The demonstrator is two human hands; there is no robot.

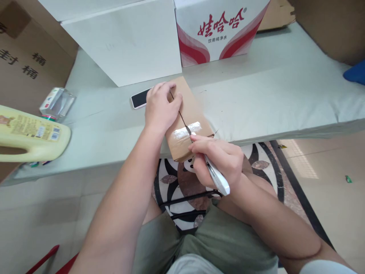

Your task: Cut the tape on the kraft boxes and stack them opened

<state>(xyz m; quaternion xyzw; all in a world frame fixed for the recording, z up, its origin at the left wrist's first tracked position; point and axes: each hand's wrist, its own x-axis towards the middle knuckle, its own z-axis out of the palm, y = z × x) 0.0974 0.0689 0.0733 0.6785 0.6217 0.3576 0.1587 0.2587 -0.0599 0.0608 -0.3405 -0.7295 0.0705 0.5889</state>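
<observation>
A small brown cardboard box point(189, 101) lies on the cloth-covered table and juts slightly over the front edge. A dark seam runs along its top, and a strip of shiny clear tape point(178, 133) crosses that seam near the front end. My left hand point(162, 104) holds the box from its left side, with bent fingers and thumb on the top around the seam. In my right hand point(218, 158) is a white utility knife point(218, 177), closed in the fingers. Its blade tip touches the seam at the tape. A smartphone point(139, 99) lies partly behind my left hand.
White cartons point(137, 42) and a red-and-white carton point(216, 34) stand at the back. On the left are a yellow jug point(37, 133), a clear plastic bottle point(61, 102) and a large brown carton point(31, 64). The table's front edge point(285, 133) runs close to my knees.
</observation>
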